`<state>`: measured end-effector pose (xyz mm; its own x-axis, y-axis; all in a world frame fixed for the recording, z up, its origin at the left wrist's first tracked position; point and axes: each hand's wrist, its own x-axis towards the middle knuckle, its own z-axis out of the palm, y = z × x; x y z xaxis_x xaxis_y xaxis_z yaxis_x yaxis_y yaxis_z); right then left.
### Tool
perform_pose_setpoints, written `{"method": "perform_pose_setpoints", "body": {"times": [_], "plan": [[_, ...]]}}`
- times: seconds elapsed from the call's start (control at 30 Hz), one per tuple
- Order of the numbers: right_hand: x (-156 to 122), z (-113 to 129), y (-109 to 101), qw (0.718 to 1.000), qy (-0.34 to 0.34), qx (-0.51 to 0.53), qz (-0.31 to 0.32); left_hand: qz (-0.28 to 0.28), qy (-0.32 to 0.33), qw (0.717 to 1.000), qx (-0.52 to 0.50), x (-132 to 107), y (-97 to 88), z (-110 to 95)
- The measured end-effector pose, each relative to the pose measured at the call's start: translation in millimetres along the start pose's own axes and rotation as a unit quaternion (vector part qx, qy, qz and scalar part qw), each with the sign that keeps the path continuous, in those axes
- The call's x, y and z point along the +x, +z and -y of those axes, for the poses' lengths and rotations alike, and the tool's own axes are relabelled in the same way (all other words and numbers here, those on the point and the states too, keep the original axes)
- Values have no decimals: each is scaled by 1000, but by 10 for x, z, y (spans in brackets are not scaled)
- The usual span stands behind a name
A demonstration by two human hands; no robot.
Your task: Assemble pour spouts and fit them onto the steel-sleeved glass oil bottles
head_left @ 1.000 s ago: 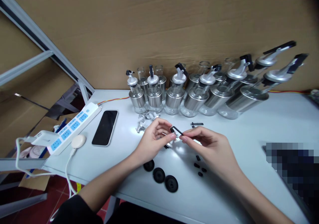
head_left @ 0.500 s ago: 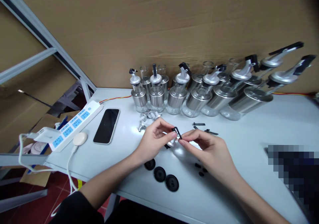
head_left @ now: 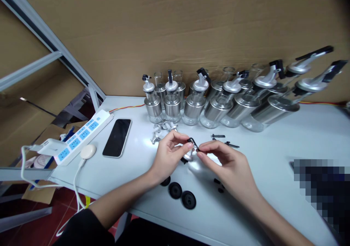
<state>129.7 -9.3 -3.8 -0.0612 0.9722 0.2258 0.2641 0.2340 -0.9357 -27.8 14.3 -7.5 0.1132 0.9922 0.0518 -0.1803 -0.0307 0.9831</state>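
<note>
Between my two hands is a small bent black plastic piece (head_left: 194, 143). My left hand (head_left: 170, 155) pinches one end of it between thumb and fingertips. My right hand (head_left: 225, 162) pinches its other end. Just below the fingertips a silver pourer top (head_left: 188, 156) with a black underside shows, partly covered by my left hand; I cannot tell whether it is held or lies on the table. Several round black discs (head_left: 188, 200) lie in front of my left wrist. Slim black strips (head_left: 218, 136) rest behind my right hand, and small black pieces (head_left: 220, 190) lie below it.
Glass-and-steel bottles (head_left: 194, 109) stand along the cardboard wall, several with pourer tops. Loose silver parts (head_left: 161, 131) lie before them. To the left are a phone (head_left: 117, 138), a power strip (head_left: 84, 133) and a white round charger (head_left: 88, 152). A pixelated dark area covers the right edge.
The black piece has tilted slightly, its right end rising with my right fingertips. My left hand has shifted a little to the right, and its wrist covers more of the leftmost disc.
</note>
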Motion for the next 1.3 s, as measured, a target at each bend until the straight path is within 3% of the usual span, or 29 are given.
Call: {"method": "perform_pose_setpoints", "body": {"times": [0.23, 0.5, 0.67, 0.77, 0.87, 0.93, 1.0, 1.17, 1.23, 1.3], "plan": [[-58, -11, 65, 975, -151, -160, -41, -46, 4, 999, -26, -13, 79, 31], [-64, 16, 72, 972, -166, -156, -50, -5, -31, 999, -27, 21, 30, 8], [-21, -39, 47, 965, -182, -187, -13, 62, -28, 993, 98, 116, -106, -33], [1, -97, 43, 965, -146, -214, 47, 142, -18, 949, 281, 205, -228, -90], [2, -172, 74, 959, -98, -244, 103, 200, 30, 871, 449, 270, -326, -104], [-4, -228, 108, 956, -74, -257, 124, 222, 53, 837, 497, 287, -358, -74], [1, -272, 139, 952, -66, -269, 133, 226, 65, 828, 508, 288, -359, -30], [47, -163, 67, 950, -76, -285, 98, 187, 120, 841, 494, 237, -304, -74], [3, 6, -103, 954, -88, -281, 60, 101, 195, 867, 448, 184, -304, -207], [-132, 197, -362, 952, -108, -287, 24, -32, 311, 879, 361, 110, -331, -379]]}}
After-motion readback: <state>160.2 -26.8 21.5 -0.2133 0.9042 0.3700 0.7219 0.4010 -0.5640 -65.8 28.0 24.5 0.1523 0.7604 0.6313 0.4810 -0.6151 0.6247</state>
